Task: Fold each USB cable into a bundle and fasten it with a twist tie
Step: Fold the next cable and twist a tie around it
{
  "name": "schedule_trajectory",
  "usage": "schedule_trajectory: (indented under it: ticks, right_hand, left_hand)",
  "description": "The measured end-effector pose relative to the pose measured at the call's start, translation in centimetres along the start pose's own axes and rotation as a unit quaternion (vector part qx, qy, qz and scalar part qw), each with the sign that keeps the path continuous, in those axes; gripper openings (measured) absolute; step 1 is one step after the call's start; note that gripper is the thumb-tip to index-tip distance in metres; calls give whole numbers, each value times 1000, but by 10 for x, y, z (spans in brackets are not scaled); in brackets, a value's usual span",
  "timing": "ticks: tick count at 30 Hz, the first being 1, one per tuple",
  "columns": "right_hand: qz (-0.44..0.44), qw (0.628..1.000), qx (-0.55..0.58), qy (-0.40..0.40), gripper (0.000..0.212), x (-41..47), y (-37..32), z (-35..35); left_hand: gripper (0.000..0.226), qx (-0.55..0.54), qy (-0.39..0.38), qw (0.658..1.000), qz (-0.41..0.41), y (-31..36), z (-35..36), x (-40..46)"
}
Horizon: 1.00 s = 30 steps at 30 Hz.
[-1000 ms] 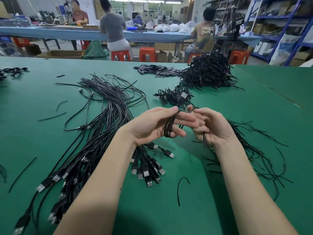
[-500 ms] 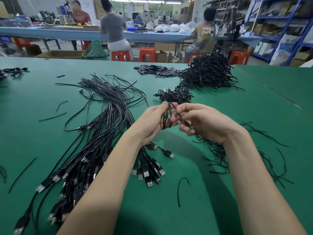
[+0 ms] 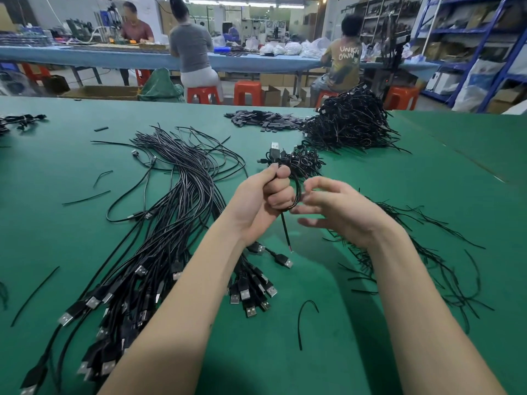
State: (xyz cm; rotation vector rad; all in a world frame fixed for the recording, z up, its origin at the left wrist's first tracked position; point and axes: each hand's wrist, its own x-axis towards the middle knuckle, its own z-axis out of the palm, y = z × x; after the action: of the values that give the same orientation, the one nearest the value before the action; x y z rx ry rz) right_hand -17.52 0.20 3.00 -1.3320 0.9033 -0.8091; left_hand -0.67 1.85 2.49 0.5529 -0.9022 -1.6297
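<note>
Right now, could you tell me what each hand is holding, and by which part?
The left hand grips the folded USB cable around its gathered loops, plug end up. The right hand touches the loops with its fingertips; whether it pinches anything is unclear.

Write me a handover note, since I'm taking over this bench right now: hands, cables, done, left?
Left hand grips a folded cable bundle, its USB plug sticking up.
Right hand is at the bundle's side; a tie is not clearly visible.
Loose cables lie left on the green table, twist ties right, tied bundles far right.
Left: tie this bundle, then the loose cables.
</note>
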Motion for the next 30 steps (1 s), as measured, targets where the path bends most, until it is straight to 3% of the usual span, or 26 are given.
schedule_trajectory:
  ticks: [1, 2, 5, 10, 13, 16, 19, 21, 24, 27, 30]
  right_hand:
    - [-13, 999, 26, 18, 9, 0, -2, -2]
    - [-22, 999, 37, 23, 12, 1, -3, -4]
    - [-16, 1000, 5, 14, 40, 1, -2, -4]
    - [3, 1000, -1, -5, 23, 1, 3, -4]
    - [-21, 999, -24, 41, 5, 2, 1, -6]
    - [-38, 994, -38, 100, 5, 5, 2, -4]
    - [-55, 988, -5, 146, 3, 7, 3, -2]
    - [-62, 984, 4, 166, 3, 9, 4, -1]
    - [-65, 981, 19, 182, 3, 12, 7, 2]
    - [-77, 980, 31, 180, 5, 13, 8, 7]
    - [-99, 981, 10, 165, 5, 12, 8, 8]
  left_hand:
    - [34, -26, -17, 999, -16, 2, -2, -1]
    - [34, -40, -32, 998, -31, 3, -4, -3]
    - [35, -44, -77, 994, -70, 4, -9, -7]
    - [31, -29, -115, 988, -103, 6, -14, -10]
    - [30, 22, -61, 994, -87, 3, -11, -4]
    - [34, 132, 42, 990, -38, -5, -5, 6]
    - [27, 174, 94, 980, 6, -16, 2, 12]
    - [17, 281, 123, 951, 43, -21, 4, 12]
    - [16, 472, 145, 867, 65, -28, 6, 10]
    - [17, 504, 176, 840, 94, -32, 5, 10]
    - [17, 464, 157, 870, 57, -28, 3, 11]
